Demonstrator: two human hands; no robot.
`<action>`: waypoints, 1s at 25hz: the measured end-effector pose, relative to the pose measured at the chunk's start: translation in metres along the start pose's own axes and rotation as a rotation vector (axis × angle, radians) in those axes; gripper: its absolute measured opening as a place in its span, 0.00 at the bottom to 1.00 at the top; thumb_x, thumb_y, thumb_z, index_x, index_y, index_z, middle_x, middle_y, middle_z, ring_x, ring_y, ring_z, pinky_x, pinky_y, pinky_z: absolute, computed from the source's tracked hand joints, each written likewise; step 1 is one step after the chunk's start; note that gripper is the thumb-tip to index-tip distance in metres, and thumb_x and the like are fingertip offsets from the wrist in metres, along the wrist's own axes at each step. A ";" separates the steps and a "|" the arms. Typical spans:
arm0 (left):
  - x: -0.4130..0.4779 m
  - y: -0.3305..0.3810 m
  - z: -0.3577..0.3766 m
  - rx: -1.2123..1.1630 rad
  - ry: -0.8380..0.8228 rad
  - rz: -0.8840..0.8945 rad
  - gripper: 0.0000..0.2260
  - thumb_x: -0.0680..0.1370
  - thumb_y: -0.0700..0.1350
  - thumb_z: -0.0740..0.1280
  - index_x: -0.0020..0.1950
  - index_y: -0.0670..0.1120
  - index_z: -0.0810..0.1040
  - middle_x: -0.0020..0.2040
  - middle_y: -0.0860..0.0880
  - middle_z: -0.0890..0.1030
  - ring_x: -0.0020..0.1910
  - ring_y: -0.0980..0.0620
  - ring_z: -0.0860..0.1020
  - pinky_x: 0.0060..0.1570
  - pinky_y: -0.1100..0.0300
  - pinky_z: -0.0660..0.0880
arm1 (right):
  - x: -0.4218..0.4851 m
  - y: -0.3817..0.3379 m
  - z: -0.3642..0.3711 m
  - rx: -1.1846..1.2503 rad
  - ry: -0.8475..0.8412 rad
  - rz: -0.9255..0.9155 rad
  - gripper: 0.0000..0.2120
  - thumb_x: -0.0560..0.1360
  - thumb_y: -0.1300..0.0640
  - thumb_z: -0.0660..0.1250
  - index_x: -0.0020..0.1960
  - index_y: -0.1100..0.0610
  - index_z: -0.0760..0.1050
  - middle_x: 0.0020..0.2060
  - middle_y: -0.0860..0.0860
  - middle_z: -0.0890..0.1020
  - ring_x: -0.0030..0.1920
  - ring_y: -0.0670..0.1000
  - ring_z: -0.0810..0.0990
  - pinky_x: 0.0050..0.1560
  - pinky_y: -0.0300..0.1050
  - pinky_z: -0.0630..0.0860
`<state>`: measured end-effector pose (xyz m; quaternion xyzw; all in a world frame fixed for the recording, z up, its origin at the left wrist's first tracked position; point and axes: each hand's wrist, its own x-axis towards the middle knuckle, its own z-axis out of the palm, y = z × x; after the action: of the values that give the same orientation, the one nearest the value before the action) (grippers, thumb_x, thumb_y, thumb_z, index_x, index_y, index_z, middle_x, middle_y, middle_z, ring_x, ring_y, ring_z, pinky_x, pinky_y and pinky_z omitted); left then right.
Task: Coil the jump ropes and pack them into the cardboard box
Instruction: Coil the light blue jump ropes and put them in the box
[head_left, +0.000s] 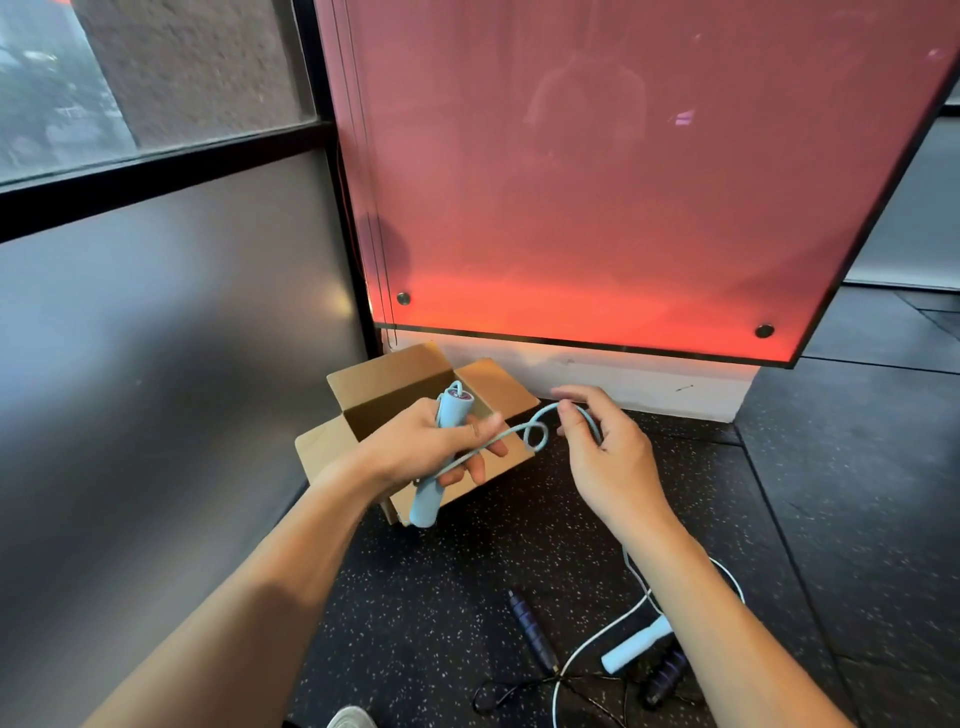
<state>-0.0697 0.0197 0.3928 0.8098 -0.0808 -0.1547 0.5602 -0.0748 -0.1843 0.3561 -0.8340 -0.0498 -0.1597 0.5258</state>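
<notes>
Speckled floor (467, 571), coiling barely begun: my left hand (426, 441) grips a blue handle (425, 501) over the cardboard box (384, 376), right hand (608, 452) pinches its cord (506, 434), while a pale handle (636, 648) and dark rope (532, 634) lie unpacked.

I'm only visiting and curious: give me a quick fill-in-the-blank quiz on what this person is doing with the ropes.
1. The left hand grips a pale ____ plastic jump-rope handle.
2. The right hand pinches the thin pale rope, which leads back to the ____ hand.
3. The brown cardboard box behind the hands stands ____, flaps spread.
4. On the speckled black floor lie ____ dark ridged handles.
Missing words: blue; left; open; two.
</notes>
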 end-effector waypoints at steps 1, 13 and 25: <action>0.000 0.000 0.001 0.004 -0.012 0.026 0.15 0.78 0.52 0.67 0.45 0.41 0.84 0.31 0.44 0.79 0.24 0.54 0.68 0.42 0.52 0.72 | 0.001 0.001 -0.001 -0.027 0.018 -0.018 0.08 0.83 0.53 0.63 0.53 0.45 0.81 0.38 0.39 0.81 0.40 0.34 0.77 0.39 0.27 0.69; 0.007 0.000 0.001 -0.603 0.035 0.113 0.07 0.74 0.44 0.69 0.37 0.45 0.81 0.32 0.48 0.77 0.25 0.55 0.68 0.44 0.55 0.66 | 0.010 0.011 -0.006 -0.364 -0.125 -0.027 0.22 0.84 0.45 0.58 0.33 0.51 0.72 0.27 0.44 0.74 0.31 0.44 0.74 0.36 0.47 0.69; 0.012 -0.021 0.005 0.285 -0.086 -0.280 0.21 0.70 0.59 0.75 0.41 0.44 0.72 0.29 0.48 0.72 0.24 0.52 0.69 0.29 0.58 0.73 | 0.003 -0.008 -0.013 -0.049 0.189 -0.615 0.09 0.84 0.50 0.59 0.51 0.52 0.75 0.31 0.32 0.69 0.31 0.34 0.71 0.34 0.26 0.63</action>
<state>-0.0614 0.0189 0.3698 0.8768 -0.0121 -0.2525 0.4091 -0.0769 -0.1931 0.3688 -0.7737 -0.2468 -0.3890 0.4349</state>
